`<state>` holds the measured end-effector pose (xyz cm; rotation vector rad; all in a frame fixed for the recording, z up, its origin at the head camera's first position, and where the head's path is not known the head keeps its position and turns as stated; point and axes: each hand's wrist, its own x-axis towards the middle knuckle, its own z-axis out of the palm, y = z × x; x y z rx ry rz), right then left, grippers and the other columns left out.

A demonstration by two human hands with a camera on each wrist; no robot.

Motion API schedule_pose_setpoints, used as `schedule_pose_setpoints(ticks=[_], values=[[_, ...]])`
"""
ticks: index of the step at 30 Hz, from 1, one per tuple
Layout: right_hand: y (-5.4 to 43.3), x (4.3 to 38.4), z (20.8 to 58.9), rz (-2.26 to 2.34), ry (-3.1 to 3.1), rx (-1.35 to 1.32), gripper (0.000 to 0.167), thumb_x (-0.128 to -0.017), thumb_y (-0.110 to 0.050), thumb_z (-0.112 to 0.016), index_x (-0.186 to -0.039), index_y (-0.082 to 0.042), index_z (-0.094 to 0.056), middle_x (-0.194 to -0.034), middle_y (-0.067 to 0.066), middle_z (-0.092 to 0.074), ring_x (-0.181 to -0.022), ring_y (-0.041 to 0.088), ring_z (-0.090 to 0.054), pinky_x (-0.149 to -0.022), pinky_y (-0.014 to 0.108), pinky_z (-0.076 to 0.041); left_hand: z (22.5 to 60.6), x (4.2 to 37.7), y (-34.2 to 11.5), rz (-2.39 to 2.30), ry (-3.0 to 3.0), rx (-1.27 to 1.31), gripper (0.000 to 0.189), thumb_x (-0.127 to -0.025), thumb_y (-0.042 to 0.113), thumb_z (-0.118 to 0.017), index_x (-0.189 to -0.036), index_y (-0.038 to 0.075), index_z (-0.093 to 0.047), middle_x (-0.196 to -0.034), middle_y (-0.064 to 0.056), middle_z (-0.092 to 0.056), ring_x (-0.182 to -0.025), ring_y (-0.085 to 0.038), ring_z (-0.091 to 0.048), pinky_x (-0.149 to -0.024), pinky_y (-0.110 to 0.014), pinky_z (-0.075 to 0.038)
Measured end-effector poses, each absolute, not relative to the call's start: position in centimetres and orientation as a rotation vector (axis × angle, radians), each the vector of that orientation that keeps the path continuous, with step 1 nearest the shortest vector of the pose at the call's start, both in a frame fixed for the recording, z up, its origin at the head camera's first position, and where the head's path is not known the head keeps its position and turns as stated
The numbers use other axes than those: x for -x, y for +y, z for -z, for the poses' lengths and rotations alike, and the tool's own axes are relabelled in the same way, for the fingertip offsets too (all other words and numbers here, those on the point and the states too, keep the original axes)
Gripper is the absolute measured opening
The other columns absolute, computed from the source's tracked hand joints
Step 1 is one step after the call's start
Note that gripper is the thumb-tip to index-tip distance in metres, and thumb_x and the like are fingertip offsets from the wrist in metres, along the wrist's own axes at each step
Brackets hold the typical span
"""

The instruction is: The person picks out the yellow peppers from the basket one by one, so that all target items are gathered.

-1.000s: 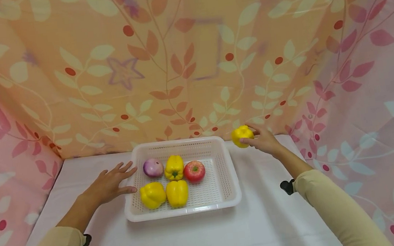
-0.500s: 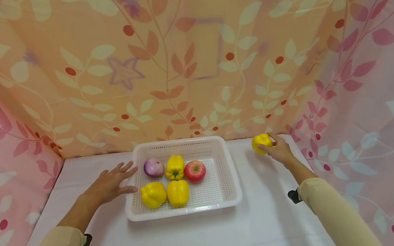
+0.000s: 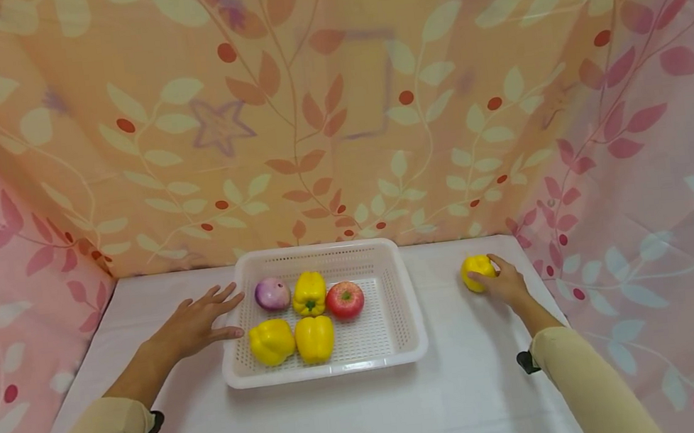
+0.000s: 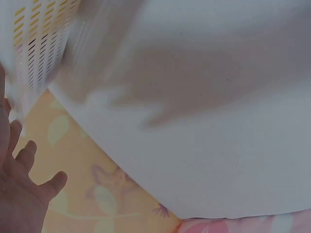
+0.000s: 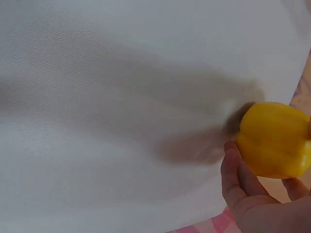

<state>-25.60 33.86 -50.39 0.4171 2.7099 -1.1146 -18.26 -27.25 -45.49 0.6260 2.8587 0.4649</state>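
Note:
My right hand (image 3: 508, 285) grips a yellow bell pepper (image 3: 477, 273) low over the table, right of the basket. In the right wrist view the pepper (image 5: 274, 141) sits between fingers and thumb, close to its own shadow. My left hand (image 3: 195, 324) has its fingers spread at the left rim of the white plastic basket (image 3: 326, 371); in the left wrist view that hand (image 4: 24, 179) shows beside the perforated wall (image 4: 41, 46). Inside the basket lie a purple-white round vegetable (image 3: 273, 294), a red apple (image 3: 345, 300) and three yellow bell peppers (image 3: 314, 339).
A white cloth covers the table (image 3: 357, 422). Floral fabric (image 3: 309, 106) hangs behind it and along both sides, meeting the table's back edge. The basket's right part shows bare perforated floor.
My right hand has carried the yellow bell pepper rightward and down, away from the basket toward the table. The left hand and the basket's contents have stayed in place.

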Motion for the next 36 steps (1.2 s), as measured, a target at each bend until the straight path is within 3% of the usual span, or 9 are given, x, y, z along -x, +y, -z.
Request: schedule_pose_setpoints(ticks=[6,15,24,31,34,36], values=[[33.9,25.6,51.1,1.108,2.67,-0.413,0.092,-0.096,-0.052,-0.06,-0.16,-0.009,-0.011,-0.157,0.033,-0.023,-0.14,0.051,-0.026,-0.114,0.064,-0.022,45.4,18.2,-27.4,-0.458,2.854,-0.617,0.081,-0.088,0.052,-0.069,-0.15,0.007,-0.043,-0.158,-0.023,-0.03,-0.143,-0.053,-0.023,-0.104,-0.078,-0.019],[33.8,25.7,51.3,1.117,2.638,-0.441,0.093,-0.097,-0.055,-0.054,-0.16,-0.009,-0.004,-0.16,0.029,-0.015,-0.143,0.051,-0.019,-0.115,0.066,-0.017,45.4,18.2,-27.4,-0.471,2.851,-0.608,0.081,-0.087,0.052,-0.069,-0.15,0.007,-0.043,-0.158,-0.023,-0.03,-0.143,-0.053,-0.022,-0.103,-0.079,-0.018],[34.2,25.2,51.1,1.15,2.625,-0.479,0.093,-0.099,-0.062,-0.042,-0.157,0.002,-0.006,-0.155,0.031,-0.023,-0.128,0.046,-0.035,-0.107,0.058,-0.04,45.4,18.3,-27.2,-0.481,2.857,-0.623,0.08,-0.088,0.051,-0.069,-0.15,0.008,-0.044,-0.158,-0.022,-0.03,-0.143,-0.053,-0.023,-0.103,-0.079,-0.02],[35.2,25.4,51.5,1.137,2.58,-0.528,0.096,-0.098,-0.06,-0.046,-0.154,0.007,-0.008,-0.147,0.031,-0.03,-0.112,0.041,-0.044,-0.084,0.041,-0.051,45.5,18.3,-27.1,-0.469,2.856,-0.623,0.08,-0.088,0.052,-0.069,-0.149,0.008,-0.044,-0.158,-0.022,-0.031,-0.143,-0.053,-0.023,-0.103,-0.079,-0.021],[35.5,25.6,51.3,1.122,2.582,-0.485,0.097,-0.098,-0.059,-0.047,-0.154,0.008,-0.005,-0.151,0.032,-0.026,-0.12,0.044,-0.042,-0.094,0.047,-0.05,45.5,18.3,-27.1,-0.462,2.857,-0.625,0.08,-0.088,0.051,-0.069,-0.149,0.007,-0.044,-0.158,-0.022,-0.031,-0.142,-0.053,-0.024,-0.103,-0.079,-0.021],[35.7,25.8,50.9,1.1,2.595,-0.442,0.099,-0.098,-0.058,-0.048,-0.154,0.008,-0.002,-0.156,0.034,-0.018,-0.131,0.049,-0.034,-0.107,0.056,-0.04,45.5,18.4,-27.2,-0.461,2.854,-0.616,0.079,-0.088,0.05,-0.07,-0.15,0.007,-0.044,-0.158,-0.022,-0.03,-0.143,-0.053,-0.023,-0.103,-0.079,-0.02]])
